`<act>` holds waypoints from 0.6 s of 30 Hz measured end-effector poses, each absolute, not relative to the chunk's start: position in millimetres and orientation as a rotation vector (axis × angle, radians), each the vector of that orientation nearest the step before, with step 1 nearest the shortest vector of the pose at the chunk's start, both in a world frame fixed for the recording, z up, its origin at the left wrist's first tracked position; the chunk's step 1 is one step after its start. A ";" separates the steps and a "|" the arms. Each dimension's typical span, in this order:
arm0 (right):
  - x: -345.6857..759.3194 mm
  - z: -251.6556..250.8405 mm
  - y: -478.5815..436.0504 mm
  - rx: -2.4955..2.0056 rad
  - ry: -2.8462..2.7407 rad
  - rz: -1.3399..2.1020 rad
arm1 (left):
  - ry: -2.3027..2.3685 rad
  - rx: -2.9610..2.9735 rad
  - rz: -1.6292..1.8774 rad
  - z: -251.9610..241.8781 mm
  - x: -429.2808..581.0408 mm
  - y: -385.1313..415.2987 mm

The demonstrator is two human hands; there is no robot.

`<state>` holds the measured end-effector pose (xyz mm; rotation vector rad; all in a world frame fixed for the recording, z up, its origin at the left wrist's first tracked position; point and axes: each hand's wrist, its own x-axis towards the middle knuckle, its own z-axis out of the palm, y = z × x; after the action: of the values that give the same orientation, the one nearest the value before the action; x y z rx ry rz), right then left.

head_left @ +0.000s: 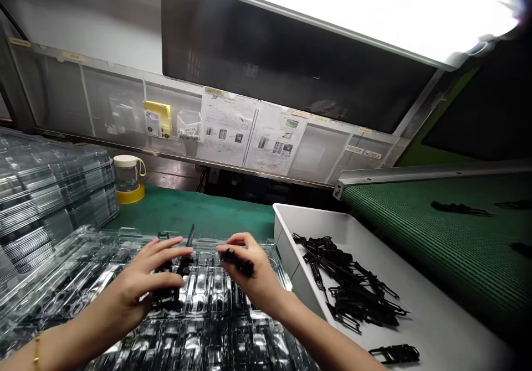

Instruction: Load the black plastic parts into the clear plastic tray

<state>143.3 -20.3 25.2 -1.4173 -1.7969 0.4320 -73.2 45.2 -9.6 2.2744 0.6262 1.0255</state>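
Here: clear blister tray point(124, 249) under both hands, pockets partly filled with black parts. Right of right grip, grey bin point(415, 304) holds heap of black plastic frames point(353, 288). Right hand point(253, 271) pinches black frame part point(236, 263), long axis roughly level, left to right. Left hand point(145, 277) grasps second black part point(183, 257), thin end pointing up. Both palms down, wrists low over tray, fingertips nearly meeting.

glossy clear plastic tray point(216, 326), matt black parts point(353, 288)

black parts point(353, 288) | grey bin point(436, 326) | green ribbed belt point(436, 232) | clear tray point(208, 326) | yellow-based jar point(128, 180)
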 end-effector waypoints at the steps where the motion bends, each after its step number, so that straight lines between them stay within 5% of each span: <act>1: 144.3 17.1 -13.8 -1.380 -1.881 0.372 | 0.576 2.350 1.032 -17.4 -69.5 51.8; 8: 142.3 -34.8 -2.5 -1.477 -2.331 0.341 | 0.643 2.353 0.887 -63.0 -65.0 62.3; 14: 142.2 -26.6 -11.6 -1.660 -2.337 0.431 | 0.863 2.406 0.415 -70.2 -84.7 67.2; 18: 136.6 -25.2 -11.8 -1.656 -2.364 0.326 | 0.814 2.437 0.447 -83.2 -84.2 75.6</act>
<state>136.6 -11.8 -25.2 -1.6559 -2.3641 0.3256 -84.2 75.6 -83.2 2.4370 0.8141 0.4471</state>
